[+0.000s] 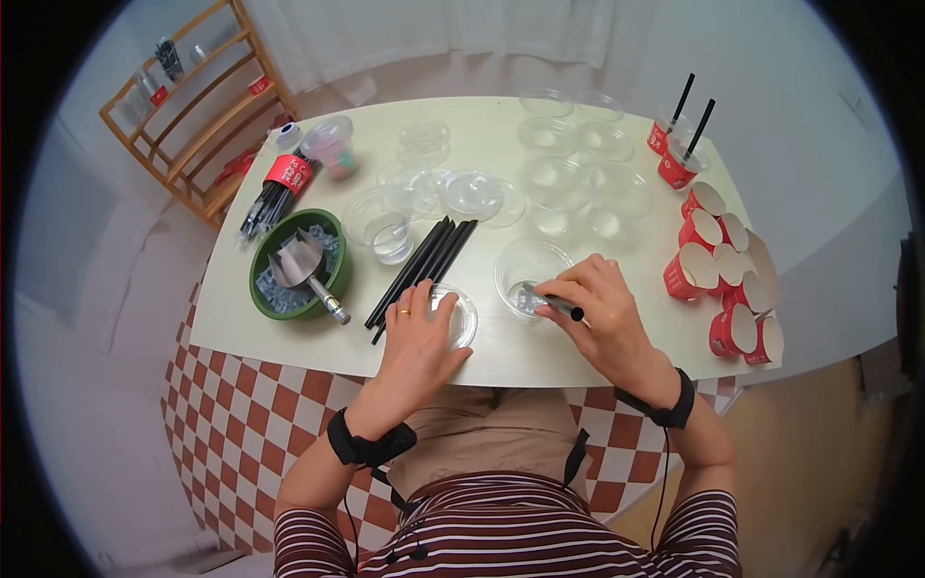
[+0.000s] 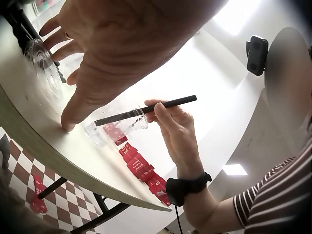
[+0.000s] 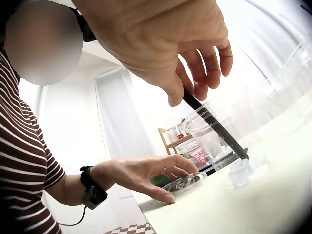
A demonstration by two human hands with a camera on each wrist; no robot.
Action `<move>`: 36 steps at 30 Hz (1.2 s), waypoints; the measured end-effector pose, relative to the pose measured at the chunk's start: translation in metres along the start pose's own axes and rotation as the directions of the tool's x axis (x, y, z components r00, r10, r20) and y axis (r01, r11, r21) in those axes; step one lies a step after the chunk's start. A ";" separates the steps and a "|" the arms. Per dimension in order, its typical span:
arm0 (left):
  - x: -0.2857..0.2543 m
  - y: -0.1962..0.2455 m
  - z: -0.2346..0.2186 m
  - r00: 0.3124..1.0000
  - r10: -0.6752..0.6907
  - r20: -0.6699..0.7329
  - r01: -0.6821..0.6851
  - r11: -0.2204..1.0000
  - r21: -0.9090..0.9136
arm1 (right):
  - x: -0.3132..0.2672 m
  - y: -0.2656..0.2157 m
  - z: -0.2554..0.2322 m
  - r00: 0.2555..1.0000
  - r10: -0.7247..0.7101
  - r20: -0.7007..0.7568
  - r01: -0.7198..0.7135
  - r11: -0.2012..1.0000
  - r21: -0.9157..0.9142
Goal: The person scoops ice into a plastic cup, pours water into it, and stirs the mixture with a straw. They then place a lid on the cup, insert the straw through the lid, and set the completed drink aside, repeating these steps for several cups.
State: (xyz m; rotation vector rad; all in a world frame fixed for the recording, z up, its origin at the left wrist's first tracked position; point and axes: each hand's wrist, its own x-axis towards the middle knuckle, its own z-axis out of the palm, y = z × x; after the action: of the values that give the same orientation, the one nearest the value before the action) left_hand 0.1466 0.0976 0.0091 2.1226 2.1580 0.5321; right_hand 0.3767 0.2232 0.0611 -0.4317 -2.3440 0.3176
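Between thumb and fingers, the right hand [image 1: 602,313] pinches a black straw [image 2: 146,111] slanting down into a clear plastic cup [image 1: 533,265]. The straw's lower end is inside the cup, where clear pieces [image 3: 240,174] lie at the bottom. The left hand [image 1: 421,337] rests with spread fingers at a clear round lid [image 1: 462,316] on the table; its thumb touches the tabletop in the left wrist view. Beside that hand lie several loose black straws [image 1: 414,270].
A green bowl [image 1: 258,289] with a metal scoop [image 1: 301,260] stands left, near bundled straws [image 1: 275,197]. Clear cups and lids [image 1: 554,183] spread across the back. Red paper cups [image 1: 689,275] line the right edge, with two straw-fitted cups [image 1: 677,171] behind.
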 end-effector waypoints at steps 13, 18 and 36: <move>0.004 0.014 -0.030 0.979 0.034 -0.201 -0.055 0.994 -0.097 | 0.003 0.001 -0.006 0.991 0.076 -0.109 -0.073 0.997 0.034; 0.026 0.038 -0.046 0.957 0.125 -0.261 -0.196 0.944 -0.266 | 0.006 -0.003 -0.017 0.951 0.218 -0.219 -0.193 0.973 0.129; 0.082 0.060 -0.011 0.930 0.312 -0.196 -0.353 0.907 -0.230 | 0.012 -0.013 -0.059 0.867 0.276 -0.415 -0.170 0.947 0.273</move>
State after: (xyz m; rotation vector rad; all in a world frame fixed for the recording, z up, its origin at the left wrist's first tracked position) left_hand 0.1976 0.1749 0.0522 2.3709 1.6700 0.9806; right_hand 0.4066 0.2221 0.1147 -0.5977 -1.7816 0.5317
